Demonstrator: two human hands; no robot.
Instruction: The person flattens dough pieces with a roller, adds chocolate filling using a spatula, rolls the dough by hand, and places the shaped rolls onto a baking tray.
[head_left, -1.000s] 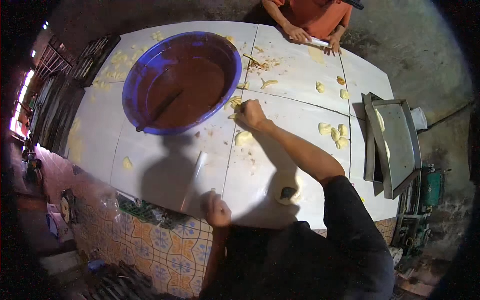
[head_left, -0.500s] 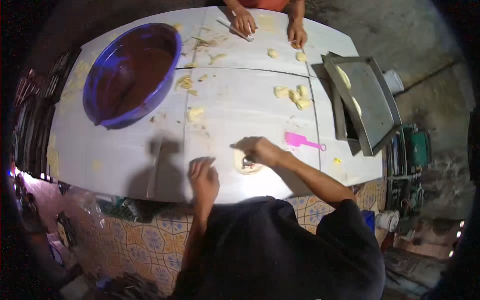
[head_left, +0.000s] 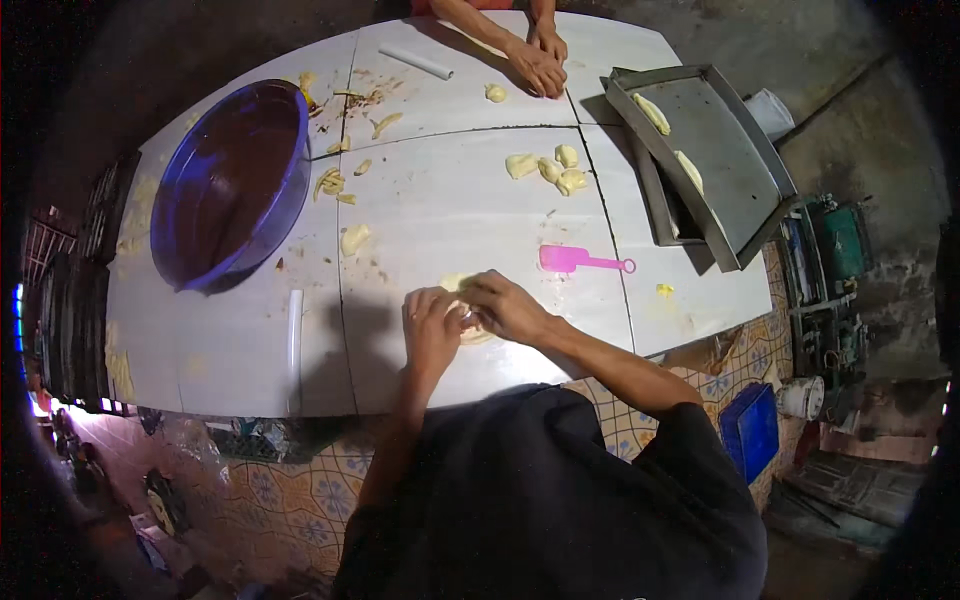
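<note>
A flattened round of pale dough [head_left: 478, 338] with a brownish middle lies on the table close in front of me, largely covered by my hands. From the left, my left hand [head_left: 432, 322] has its fingers curled in on the dough's edge. My right hand [head_left: 510, 308] bends over the far right side, its fingertips closed on the dough. A small shiny bit shows between the hands; what it is I cannot make out. Beyond the right hand lies a pink plastic scoop [head_left: 565, 259]. Several pale dough pieces [head_left: 550, 170] sit farther off.
A large blue basin [head_left: 300, 150] with brown filling stands at left. Metal trays [head_left: 745, 150] with shaped dough are stacked at right. White rods [head_left: 294, 350] [head_left: 415, 62] lie near left and far. Across the table, a co-worker's hands [head_left: 540, 68] press together. Dough scraps [head_left: 328, 182] are scattered.
My left hand has come right and now touches the dough beside my right hand. The view has shifted. The co-worker's hands have come together and left the white rod.
</note>
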